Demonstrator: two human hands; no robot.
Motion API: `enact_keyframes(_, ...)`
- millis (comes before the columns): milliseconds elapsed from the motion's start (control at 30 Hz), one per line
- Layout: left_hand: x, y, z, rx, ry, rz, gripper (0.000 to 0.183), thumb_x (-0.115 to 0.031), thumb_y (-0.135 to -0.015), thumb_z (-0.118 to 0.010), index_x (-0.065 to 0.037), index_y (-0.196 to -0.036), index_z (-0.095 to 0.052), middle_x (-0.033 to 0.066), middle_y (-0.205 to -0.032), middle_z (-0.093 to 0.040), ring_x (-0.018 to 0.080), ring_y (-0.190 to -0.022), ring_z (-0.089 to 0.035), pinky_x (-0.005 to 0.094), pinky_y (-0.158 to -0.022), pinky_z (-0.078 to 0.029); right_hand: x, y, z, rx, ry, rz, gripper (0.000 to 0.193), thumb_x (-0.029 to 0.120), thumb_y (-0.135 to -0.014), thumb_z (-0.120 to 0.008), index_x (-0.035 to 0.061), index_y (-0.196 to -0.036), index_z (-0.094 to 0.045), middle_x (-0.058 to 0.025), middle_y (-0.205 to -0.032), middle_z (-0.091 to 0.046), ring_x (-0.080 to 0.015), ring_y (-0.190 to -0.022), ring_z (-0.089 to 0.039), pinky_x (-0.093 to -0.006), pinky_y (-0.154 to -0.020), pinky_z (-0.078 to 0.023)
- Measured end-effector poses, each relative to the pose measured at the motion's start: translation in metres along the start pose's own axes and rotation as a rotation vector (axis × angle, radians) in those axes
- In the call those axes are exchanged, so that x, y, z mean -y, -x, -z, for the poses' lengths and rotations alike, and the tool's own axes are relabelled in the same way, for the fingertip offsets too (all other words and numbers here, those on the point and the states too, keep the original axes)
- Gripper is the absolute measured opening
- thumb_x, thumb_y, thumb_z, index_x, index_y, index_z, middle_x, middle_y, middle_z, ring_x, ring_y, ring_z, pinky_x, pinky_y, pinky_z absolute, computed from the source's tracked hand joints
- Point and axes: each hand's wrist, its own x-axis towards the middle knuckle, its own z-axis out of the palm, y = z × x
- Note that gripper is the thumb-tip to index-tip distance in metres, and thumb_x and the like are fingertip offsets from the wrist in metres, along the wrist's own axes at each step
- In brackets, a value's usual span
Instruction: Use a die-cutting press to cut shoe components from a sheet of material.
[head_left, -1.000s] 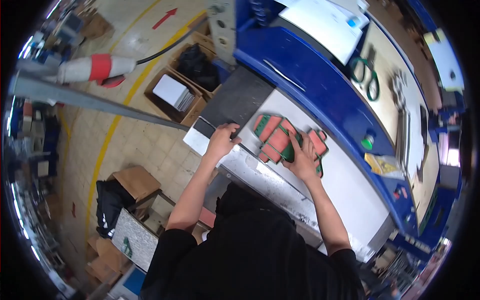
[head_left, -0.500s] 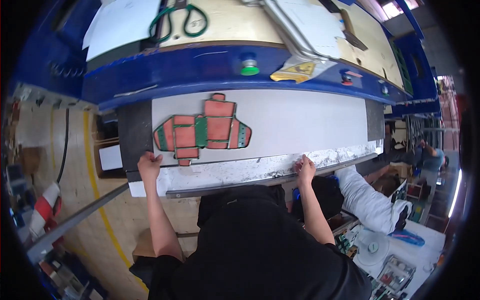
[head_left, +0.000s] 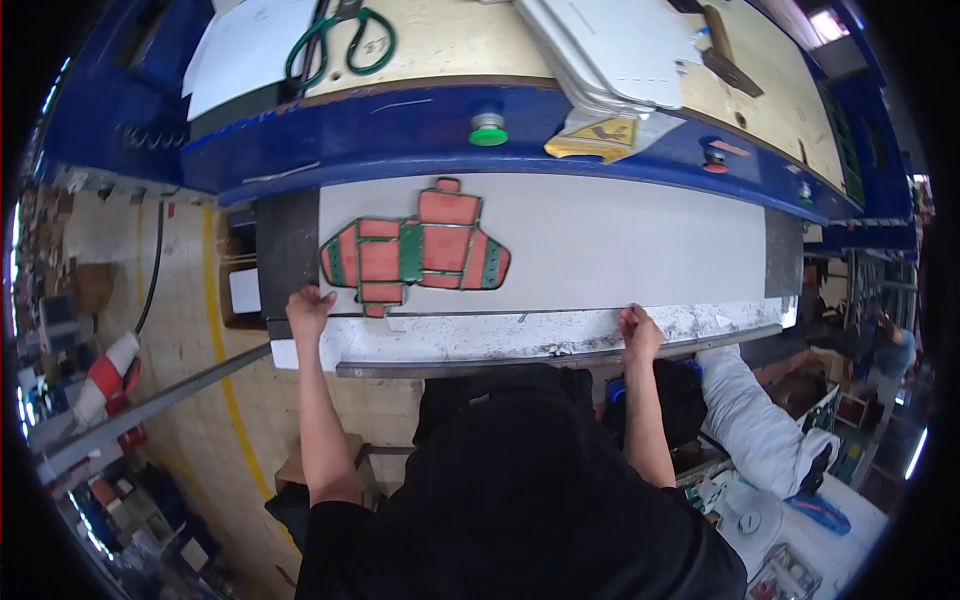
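A large pale grey-white sheet lies flat in front of me. Resting on its left half is a cutting die with red and green pads and dark outlines, shaped like an unfolded carton. At the sheet's near left corner my left hand is closed, thumb and fingers pinching the edge beside the die. My right hand pinches the near edge further right, its fingers pressed together. The die is touched by neither hand.
A blue machine beam with a green button runs across behind the sheet. Green-handled scissors and a hammer lie above it. A metal rail borders the near side. Someone in a light sleeve is at the right.
The whole view has shifted slightly, so the sheet, die and hands appear further right and a little higher. Both hands keep about the same places along the sheet's near edge.
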Motion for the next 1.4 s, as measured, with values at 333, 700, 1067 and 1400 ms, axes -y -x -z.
enact_keyframes(333, -0.010, 0.009, -0.015, -0.090, 0.277, -0.021, 0.032, -0.018, -0.066, -0.086, -0.001, -0.067, -0.059, 0.0066, -0.055, -0.059, 0.0147, -0.051, -0.056, 0.0319, -0.052, -0.045, 0.055, -0.012, 0.003, 0.203, 0.473, 0.070, 0.030, 0.024, -0.086, -0.065, -0.0062, -0.087, -0.066, -0.0124, -0.080, -0.069, -0.0182, -0.068, -0.067, -0.0275, -0.061, -0.057)
enact_keyframes(700, -0.025, -0.020, 0.001, 0.028, 0.015, -0.411, 0.090, -0.029, -0.049, -0.092, -0.020, -0.131, -0.058, 0.0134, -0.156, -0.023, 0.0358, -0.144, -0.015, 0.0585, -0.114, -0.008, 0.003, 0.091, -0.159, 0.777, 1.096, 1.243, 0.076, 0.020, -0.060, -0.087, 0.0043, -0.128, -0.055, -0.0160, -0.132, -0.047, -0.0345, -0.121, -0.044, -0.0428, -0.102, -0.037)
enact_keyframes(1067, 0.007, -0.010, -0.013, -0.103, 0.266, -0.452, 0.077, -0.034, -0.055, -0.089, -0.014, -0.125, -0.064, 0.0168, -0.153, -0.031, 0.0352, -0.145, -0.019, 0.0542, -0.117, -0.006, -0.024, 0.092, -0.178, 0.750, 0.936, 1.186, 0.081, 0.011, -0.050, -0.091, 0.0064, -0.125, -0.059, -0.0110, -0.127, -0.048, -0.0312, -0.118, -0.045, -0.0409, -0.102, -0.037)
enact_keyframes(1400, 0.007, -0.012, -0.012, -0.039, 0.278, -0.414, 0.081, -0.035, -0.055, -0.089, -0.014, -0.129, -0.061, 0.0127, -0.154, -0.030, 0.0320, -0.146, -0.017, 0.0503, -0.119, -0.007, -0.021, 0.092, -0.187, 0.739, 1.066, 1.182, 0.080, 0.020, -0.056, -0.091, 0.0121, -0.128, -0.058, -0.0104, -0.123, -0.046, -0.0305, -0.117, -0.043, -0.0421, -0.101, -0.036)
